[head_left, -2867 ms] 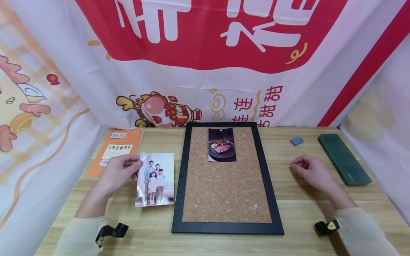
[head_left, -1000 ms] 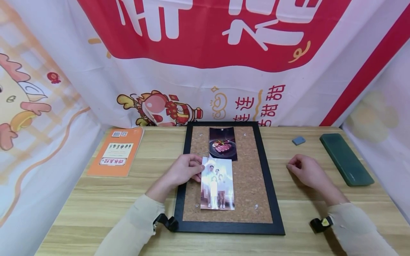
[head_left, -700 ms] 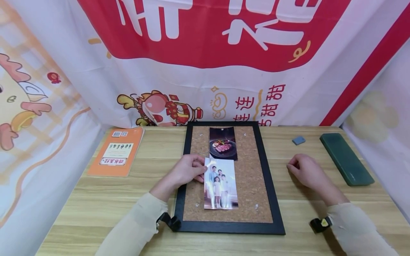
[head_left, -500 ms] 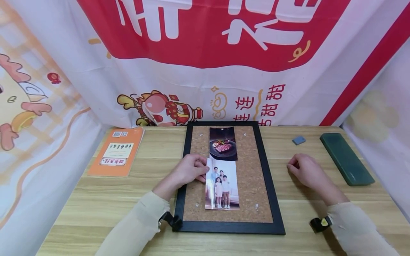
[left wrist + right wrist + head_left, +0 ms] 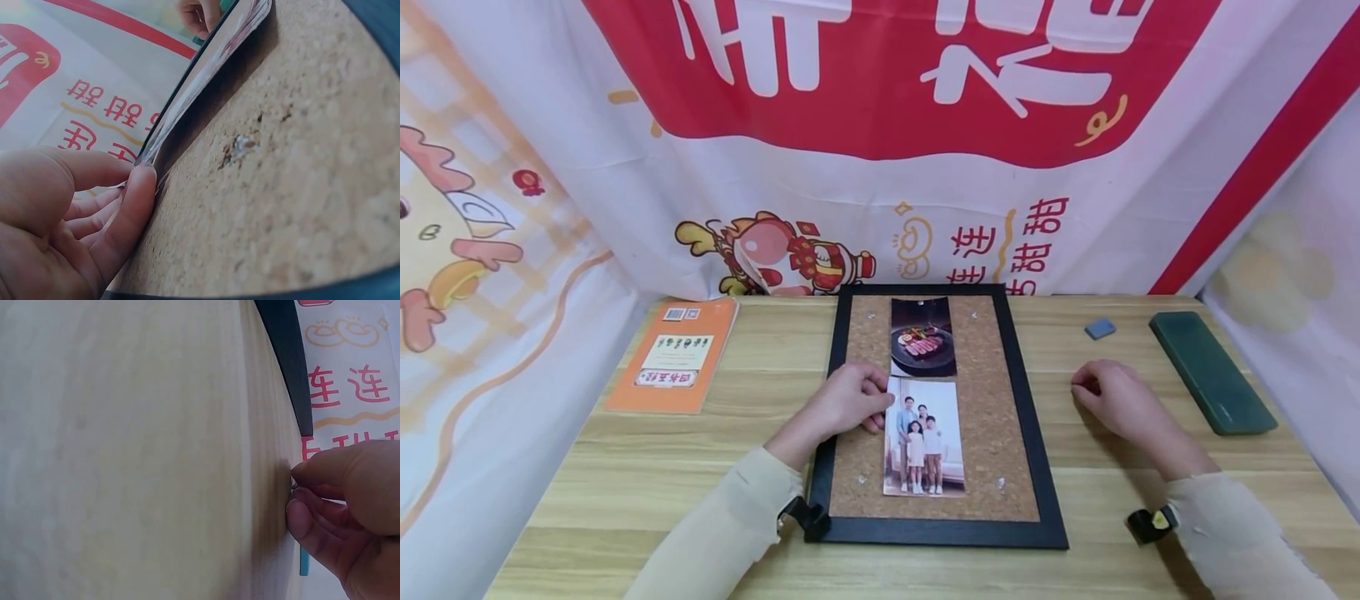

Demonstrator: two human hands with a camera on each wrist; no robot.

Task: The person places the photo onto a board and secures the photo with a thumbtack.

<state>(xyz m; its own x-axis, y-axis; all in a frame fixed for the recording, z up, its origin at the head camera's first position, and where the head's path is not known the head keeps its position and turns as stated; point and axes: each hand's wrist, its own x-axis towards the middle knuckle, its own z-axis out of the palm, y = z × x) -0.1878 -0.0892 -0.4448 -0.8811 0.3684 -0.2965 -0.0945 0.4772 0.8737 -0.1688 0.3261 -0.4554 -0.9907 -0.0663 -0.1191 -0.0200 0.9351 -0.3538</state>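
Observation:
My left hand (image 5: 856, 398) pinches the upper left edge of a family photo (image 5: 923, 442) between thumb and finger. The photo lies over the cork board (image 5: 992, 417), just below a pinned photo of sliced steak (image 5: 922, 337). In the left wrist view, the edge of the family photo (image 5: 212, 72) tilts up off the cork, with shadow beneath. To the right of the board, my right hand (image 5: 1116, 400) stays low over the table, thumb and fingertips together. The right wrist view shows a small shiny pin (image 5: 294, 483) between those fingertips, mostly hidden.
Clear pushpins sit near the board's corners, one at lower left (image 5: 862, 480) and one at lower right (image 5: 1000, 483). An orange booklet (image 5: 673, 358) lies at left. A blue eraser-like block (image 5: 1100, 329) and a green case (image 5: 1212, 372) lie at right. A printed cloth hangs behind.
My left hand has carried the family photo from beside the booklet rightward onto the board, then slid it slightly right and down under the steak photo. The right hand has hardly moved.

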